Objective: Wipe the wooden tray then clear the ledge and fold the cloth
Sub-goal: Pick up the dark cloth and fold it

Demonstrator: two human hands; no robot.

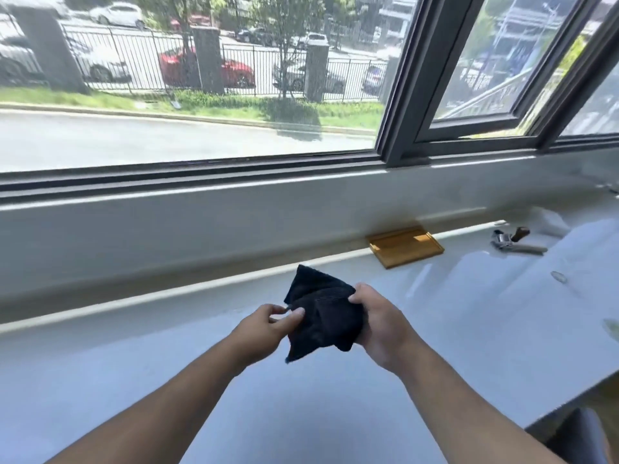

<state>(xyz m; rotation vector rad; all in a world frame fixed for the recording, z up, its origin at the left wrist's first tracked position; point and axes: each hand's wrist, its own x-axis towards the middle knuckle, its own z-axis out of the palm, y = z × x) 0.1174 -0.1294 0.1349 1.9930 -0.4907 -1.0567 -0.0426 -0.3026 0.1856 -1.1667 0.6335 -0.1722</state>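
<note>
your cloth (323, 316) is black, matt and nubby like terry. the tray (406, 246) is golden wood with a smooth, lightly sheened face. the ledge (335, 380) is pale, smooth and glossy. the tool (502, 241) has shiny metal.

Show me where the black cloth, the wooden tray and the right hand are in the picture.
black cloth (323, 316): head view, middle of the bunched fabric.
wooden tray (406, 246): head view, flat inner surface.
right hand (380, 321): head view, back of the hand gripping the cloth.
</note>
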